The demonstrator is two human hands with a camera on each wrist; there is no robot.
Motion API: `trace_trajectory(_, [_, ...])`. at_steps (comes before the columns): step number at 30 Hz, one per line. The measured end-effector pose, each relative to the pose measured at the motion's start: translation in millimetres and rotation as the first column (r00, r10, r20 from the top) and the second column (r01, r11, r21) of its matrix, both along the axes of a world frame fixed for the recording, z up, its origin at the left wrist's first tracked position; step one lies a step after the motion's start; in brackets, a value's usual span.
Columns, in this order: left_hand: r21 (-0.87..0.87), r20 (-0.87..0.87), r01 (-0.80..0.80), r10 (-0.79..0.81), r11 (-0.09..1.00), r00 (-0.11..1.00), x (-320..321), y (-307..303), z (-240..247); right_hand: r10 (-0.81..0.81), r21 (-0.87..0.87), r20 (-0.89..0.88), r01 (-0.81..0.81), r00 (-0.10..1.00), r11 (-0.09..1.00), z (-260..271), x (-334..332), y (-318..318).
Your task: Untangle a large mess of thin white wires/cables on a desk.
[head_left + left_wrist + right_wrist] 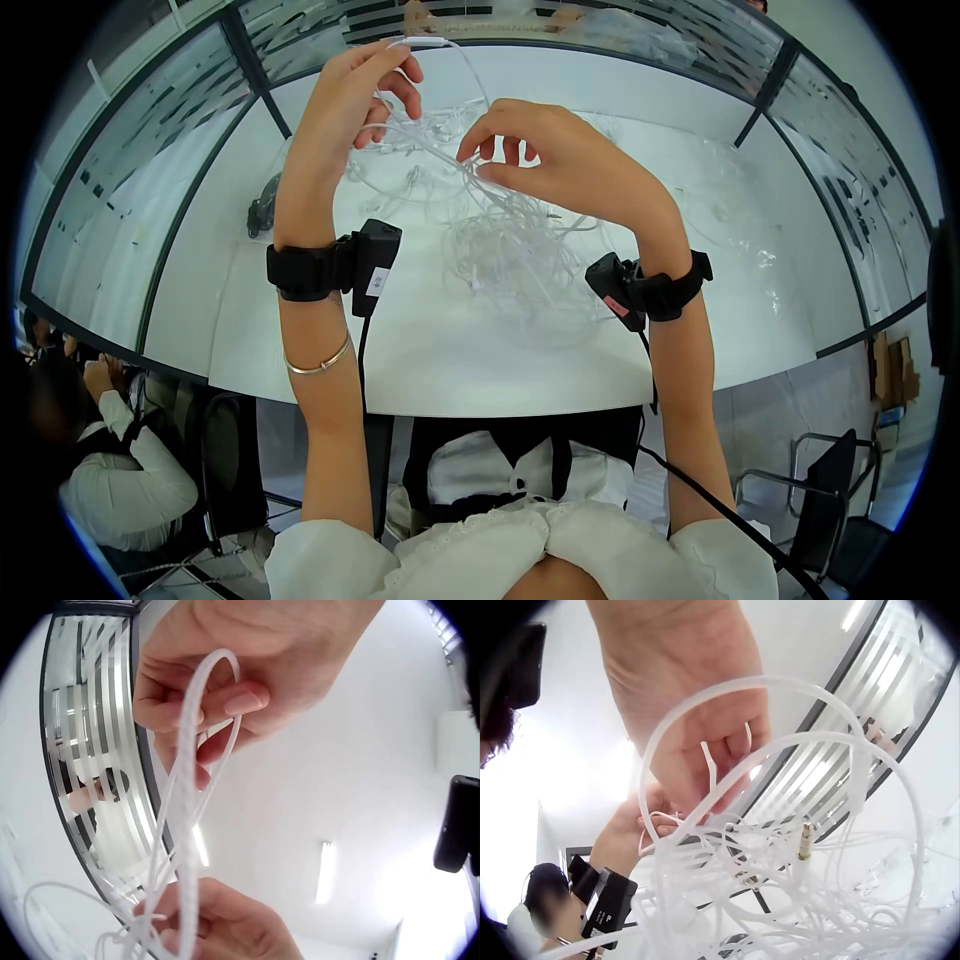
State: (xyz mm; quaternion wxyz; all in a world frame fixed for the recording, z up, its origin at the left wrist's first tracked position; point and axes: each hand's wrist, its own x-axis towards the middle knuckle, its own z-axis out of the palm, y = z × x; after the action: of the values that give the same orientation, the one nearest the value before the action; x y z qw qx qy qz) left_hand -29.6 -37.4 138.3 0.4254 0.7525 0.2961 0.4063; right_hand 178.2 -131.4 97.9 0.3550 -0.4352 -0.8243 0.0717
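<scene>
White earphone cables [510,245] lie in a tangled heap on the white table, with strands rising to both hands. My left hand [345,110], raised at the upper left, pinches a cable near a slim white piece [425,42]; loops hang by its curled fingers in the left wrist view. My right hand [570,160] pinches several strands above the heap, thumb and index finger round them. A gold-tipped plug [805,841] stands out of the tangle in the right wrist view.
Low white panels and striped glass surround the table [480,375]. A dark object [263,208] lies at the table's left side. Clear plastic [750,240] spreads on the right. Another person [135,470] sits at the lower left, and a chair [825,490] stands at the lower right.
</scene>
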Motion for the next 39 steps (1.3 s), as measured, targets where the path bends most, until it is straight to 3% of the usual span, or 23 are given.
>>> trace_trajectory(3, [0.047,-0.079,-0.055,0.058,0.997,0.995,0,4,-2,-0.090,0.054,0.039,0.088,0.995,0.995,5,-2,-3])
trace_trajectory(5, [0.087,-0.146,-0.104,0.116,0.991,0.982,5,4,-4,-0.064,0.180,-0.001,0.063,0.998,0.982,1,0,1])
trace_trajectory(6, [0.081,-0.152,-0.077,0.088,0.994,0.984,6,4,-5,-0.049,0.242,-0.020,0.052,0.999,0.969,0,0,3])
trace_trajectory(12, [0.074,-0.142,0.089,-0.077,0.993,0.987,10,-12,-3,-0.173,0.184,-0.006,0.171,0.985,0.968,11,-2,-4])
trace_trajectory(15, [0.004,-0.020,0.234,-0.234,0.972,0.972,17,-9,-10,-0.223,0.165,-0.045,0.227,0.974,0.960,16,-1,-9])
trace_trajectory(19, [-0.068,0.372,0.361,-0.313,0.930,0.874,23,-12,-35,-0.203,0.126,-0.088,0.213,0.975,0.969,14,-4,-10])
trace_trajectory(22, [-0.063,0.427,0.401,-0.339,0.914,0.838,20,-15,-46,-0.168,0.035,-0.088,0.171,0.982,0.985,9,-4,-19])
trace_trajectory(24, [-0.072,0.374,0.417,-0.363,0.906,0.853,17,-15,-49,-0.065,0.078,-0.112,0.074,0.992,0.994,-3,1,-17])
trace_trajectory(29, [-0.102,0.198,0.454,-0.429,0.885,0.881,8,-30,-58,-0.067,-0.104,-0.131,0.053,0.989,0.993,-5,0,-39])
trace_trajectory(32, [-0.064,0.146,0.469,-0.457,0.881,0.878,7,-45,-69,-0.124,-0.020,-0.159,0.122,0.980,0.992,-22,0,-45])
trace_trajectory(33, [-0.134,0.182,0.515,-0.490,0.847,0.853,7,-47,-70,-0.157,-0.005,-0.180,0.159,0.971,0.987,-30,0,-47])
trace_trajectory(37, [0.044,0.138,0.462,-0.463,0.886,0.876,17,-47,-93,-0.295,0.059,-0.182,0.310,0.938,0.949,-46,-7,-44])
trace_trajectory(39, [-0.029,0.175,0.435,-0.424,0.900,0.888,18,-48,-100,-0.359,0.044,-0.138,0.368,0.923,0.929,-48,-12,-43])
